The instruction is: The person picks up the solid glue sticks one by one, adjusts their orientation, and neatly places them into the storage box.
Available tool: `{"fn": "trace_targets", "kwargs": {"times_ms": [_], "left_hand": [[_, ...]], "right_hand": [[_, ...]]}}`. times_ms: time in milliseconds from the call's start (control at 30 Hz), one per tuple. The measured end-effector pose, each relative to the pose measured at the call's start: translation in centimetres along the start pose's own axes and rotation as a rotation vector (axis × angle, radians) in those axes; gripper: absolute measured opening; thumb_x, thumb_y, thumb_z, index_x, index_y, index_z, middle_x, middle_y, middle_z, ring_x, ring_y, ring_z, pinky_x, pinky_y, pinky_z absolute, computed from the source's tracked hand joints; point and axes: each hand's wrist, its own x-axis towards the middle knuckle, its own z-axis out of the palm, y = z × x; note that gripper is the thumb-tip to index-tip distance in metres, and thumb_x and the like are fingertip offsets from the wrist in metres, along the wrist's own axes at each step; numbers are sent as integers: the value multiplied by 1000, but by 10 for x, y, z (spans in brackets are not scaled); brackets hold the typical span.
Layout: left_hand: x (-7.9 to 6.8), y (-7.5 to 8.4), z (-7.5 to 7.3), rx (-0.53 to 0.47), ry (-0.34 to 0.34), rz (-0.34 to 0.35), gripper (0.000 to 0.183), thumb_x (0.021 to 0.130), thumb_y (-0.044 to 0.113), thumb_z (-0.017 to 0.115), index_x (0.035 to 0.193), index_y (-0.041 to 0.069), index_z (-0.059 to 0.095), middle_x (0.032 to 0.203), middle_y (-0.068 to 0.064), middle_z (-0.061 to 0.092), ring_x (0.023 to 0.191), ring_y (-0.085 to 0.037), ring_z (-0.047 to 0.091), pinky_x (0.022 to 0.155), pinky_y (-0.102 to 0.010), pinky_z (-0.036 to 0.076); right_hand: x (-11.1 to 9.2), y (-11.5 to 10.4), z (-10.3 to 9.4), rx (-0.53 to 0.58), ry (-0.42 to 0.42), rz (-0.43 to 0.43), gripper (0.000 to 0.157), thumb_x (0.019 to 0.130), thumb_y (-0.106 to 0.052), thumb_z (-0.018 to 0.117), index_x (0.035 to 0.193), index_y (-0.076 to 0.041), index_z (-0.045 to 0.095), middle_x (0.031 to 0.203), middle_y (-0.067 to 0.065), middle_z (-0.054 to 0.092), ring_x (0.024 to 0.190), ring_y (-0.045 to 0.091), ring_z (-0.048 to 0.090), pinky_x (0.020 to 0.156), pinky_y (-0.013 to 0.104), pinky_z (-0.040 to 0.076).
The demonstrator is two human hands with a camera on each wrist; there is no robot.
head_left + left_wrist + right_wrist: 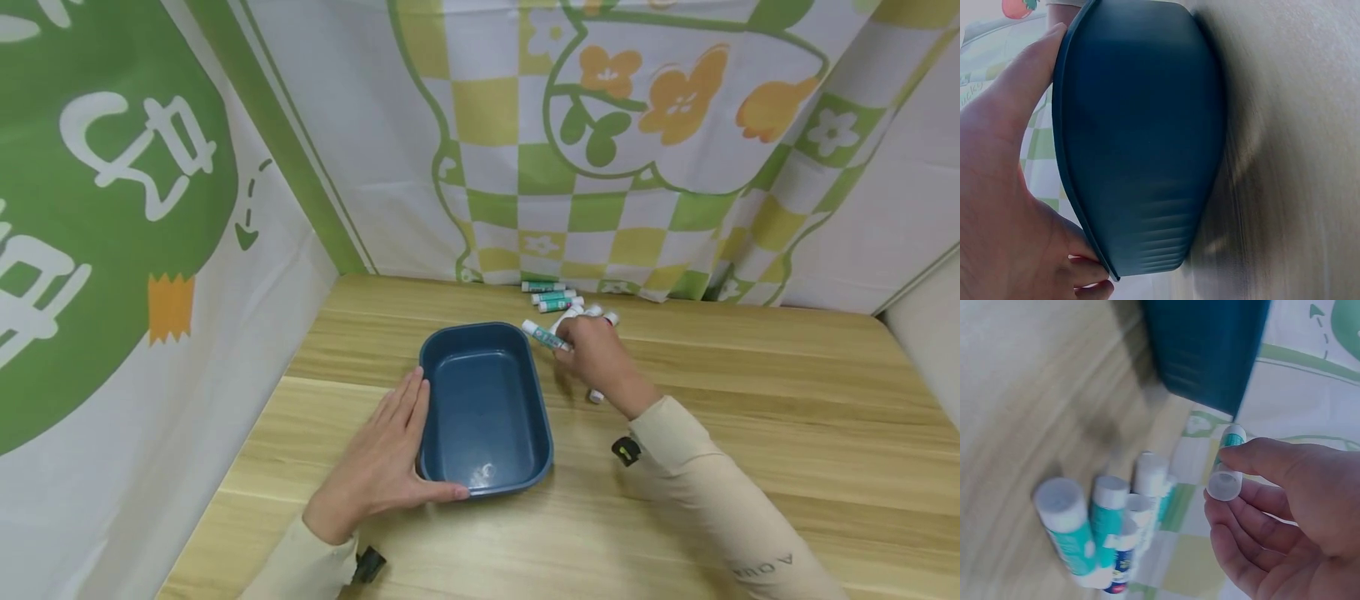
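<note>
Now, R fingers pinching tube, long axis aslant, tip left twd bin, L fingers straight agst it

A wood-grain tabletop spans the lower frame, paler at lower centre where light catches it. White cloth with green-and-yellow checks and orange flowers hangs at upper centre; a green patch covers the left wall.

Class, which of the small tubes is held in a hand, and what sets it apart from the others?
The teal-labelled tube pinched by the right hand, near the blue tray; the other visible tubes rest on the table.
</note>
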Motion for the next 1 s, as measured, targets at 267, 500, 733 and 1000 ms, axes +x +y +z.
{"fn": "trace_targets", "kwargs": {"times_ms": [267,500,733,1000], "left_hand": [[1,1,-1,-8,-10,0,145,71,92,66,165,-8,19,177,-25,10,165,-40,14,132,-56,27],[0,1,-2,-1,-13,-10,145,71,94,64,165,-7,20,177,-24,11,165,-38,16,133,-54,26],[1,1,-2,-9,-19,-19,144,72,93,64,166,-6,19,177,-23,10,166,-37,16,133,-54,26],[1,1,-1,-5,-25,-25,144,72,92,65,166,-6,19,177,-23,10,166,-37,15,133,-53,27]], "right_hand": [[-11,-16,-19,33,-40,-26,8,93,-4,75,99,1,78,87,12,80,73,19,74,66,35,61],[-25,-37,-22,34,-106,-140,6,92,-5,79,98,-2,78,91,9,78,85,20,73,77,39,63],[-36,-52,-14,56,-195,-262,7,92,-5,80,98,-3,78,90,4,77,82,12,70,74,29,62],[-35,-65,1,31,-286,-348,10,96,-9,78,105,-5,78,94,2,75,80,8,62,69,20,56]]}}
